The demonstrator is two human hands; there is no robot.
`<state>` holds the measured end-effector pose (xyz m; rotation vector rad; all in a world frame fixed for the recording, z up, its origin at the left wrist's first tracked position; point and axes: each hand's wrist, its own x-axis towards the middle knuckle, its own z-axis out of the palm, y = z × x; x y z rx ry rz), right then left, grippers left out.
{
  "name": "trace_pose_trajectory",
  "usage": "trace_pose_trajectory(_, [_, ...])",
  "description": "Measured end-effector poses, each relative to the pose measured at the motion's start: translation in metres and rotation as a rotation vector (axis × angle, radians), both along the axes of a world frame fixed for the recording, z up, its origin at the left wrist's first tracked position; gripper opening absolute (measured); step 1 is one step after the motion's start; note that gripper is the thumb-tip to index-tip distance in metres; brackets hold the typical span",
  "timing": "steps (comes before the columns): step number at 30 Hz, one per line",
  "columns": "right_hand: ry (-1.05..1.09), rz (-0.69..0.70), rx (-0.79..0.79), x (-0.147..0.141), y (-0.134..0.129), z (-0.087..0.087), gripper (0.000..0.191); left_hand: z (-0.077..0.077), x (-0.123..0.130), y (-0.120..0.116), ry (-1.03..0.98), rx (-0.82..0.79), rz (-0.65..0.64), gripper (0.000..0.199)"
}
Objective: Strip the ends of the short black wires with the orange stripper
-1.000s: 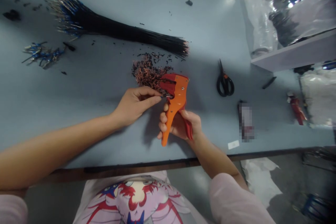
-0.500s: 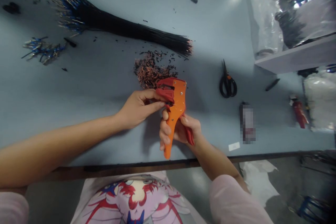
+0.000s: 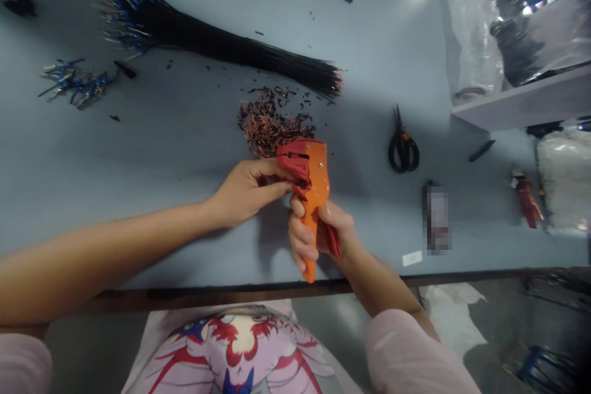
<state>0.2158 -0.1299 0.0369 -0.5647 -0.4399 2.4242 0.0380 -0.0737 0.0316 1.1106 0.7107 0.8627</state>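
Wire stripper [image 3: 319,172], one, gripped in the right hand [image 3: 324,235] over the table [image 3: 161,154]; the left hand [image 3: 244,192] meets its jaws, finger grip too hidden to tell. One copper-scrap pile [image 3: 268,126] crowds its head; farther, one black wire bundle [image 3: 221,42], one pair of scissors [image 3: 403,151].

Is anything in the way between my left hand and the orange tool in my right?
Nothing visible: your left hand appears to touch the orange tool at its red head. The copper-coloured scraps lie beyond, not between.
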Motion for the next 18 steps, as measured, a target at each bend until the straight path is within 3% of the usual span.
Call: trace_pose_trajectory(18, [-0.021,-0.072,0.002,-0.0032,-0.0027,0.0073,0.028,-0.0026,0.0004,-0.0019,0.023,-0.021,-0.001,0.013])
